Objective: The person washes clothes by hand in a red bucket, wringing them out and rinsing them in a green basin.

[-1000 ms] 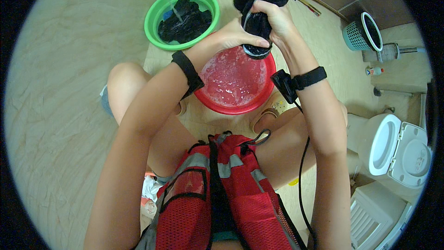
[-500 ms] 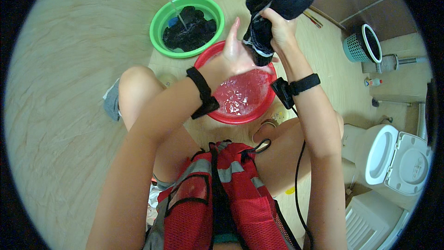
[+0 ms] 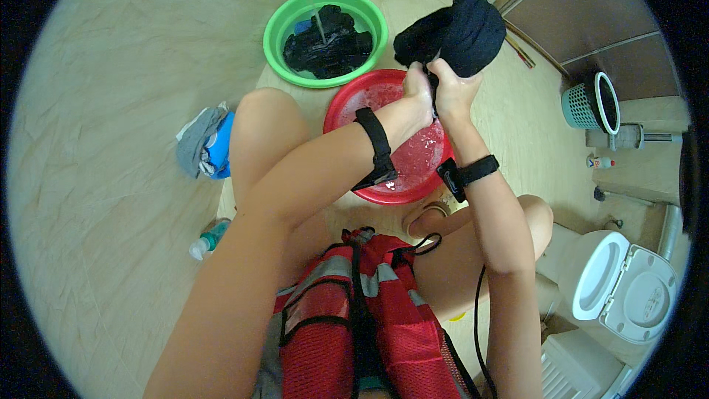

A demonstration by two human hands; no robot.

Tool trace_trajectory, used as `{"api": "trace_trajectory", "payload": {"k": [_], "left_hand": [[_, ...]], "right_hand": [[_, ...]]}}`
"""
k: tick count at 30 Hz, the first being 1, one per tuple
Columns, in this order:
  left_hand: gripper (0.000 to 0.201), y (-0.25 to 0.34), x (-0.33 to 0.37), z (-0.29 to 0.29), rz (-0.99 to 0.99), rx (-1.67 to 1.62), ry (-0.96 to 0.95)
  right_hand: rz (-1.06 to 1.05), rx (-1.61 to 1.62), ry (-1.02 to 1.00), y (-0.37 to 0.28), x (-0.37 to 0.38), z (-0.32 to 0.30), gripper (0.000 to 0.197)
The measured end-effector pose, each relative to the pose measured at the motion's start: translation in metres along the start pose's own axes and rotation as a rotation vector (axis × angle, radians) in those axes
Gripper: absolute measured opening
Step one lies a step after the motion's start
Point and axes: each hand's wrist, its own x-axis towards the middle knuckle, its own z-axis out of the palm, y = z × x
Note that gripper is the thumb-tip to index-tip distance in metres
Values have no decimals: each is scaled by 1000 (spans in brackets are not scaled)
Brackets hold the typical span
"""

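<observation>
A dark, bunched black garment (image 3: 461,33) rises above the far right rim of the red basin (image 3: 331,122); its exact kind does not show. My right hand (image 3: 454,90) is closed around its lower part. Pressed close beside it, my left hand (image 3: 419,97) also has its fingers closed on the cloth. Soapy water (image 3: 413,166) with foam fills the red basin beneath. Farther left, a green basin (image 3: 272,58) holds soaked black clothes (image 3: 332,50), with a thin stream of water falling onto them.
Left of my knee lies a bundle of grey and blue cloth (image 3: 196,142), with a teal bottle (image 3: 214,238) nearer me. On the right stand a laundry basket (image 3: 578,108), a small bottle (image 3: 602,163), a toilet (image 3: 600,273) and a white plastic stool (image 3: 583,366). A cable hangs along my right arm.
My left hand has gone from spread fingers to closing on the black garment beside my right hand. The garment has come lower. The view has shifted, showing the bundle and teal bottle more fully.
</observation>
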Motion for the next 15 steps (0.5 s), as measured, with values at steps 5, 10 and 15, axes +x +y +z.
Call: {"api": "trace_trajectory", "payload": {"k": [5, 10, 15], "left_hand": [[62, -3, 10, -10, 58, 267, 192], [57, -1, 20, -14, 125, 550, 332], [57, 20, 37, -44, 218, 838, 311]], "right_hand": [[-66, 30, 108, 2, 4, 11, 9], [49, 62, 163, 1, 8, 14, 8], [120, 98, 150, -17, 4, 44, 8]]}}
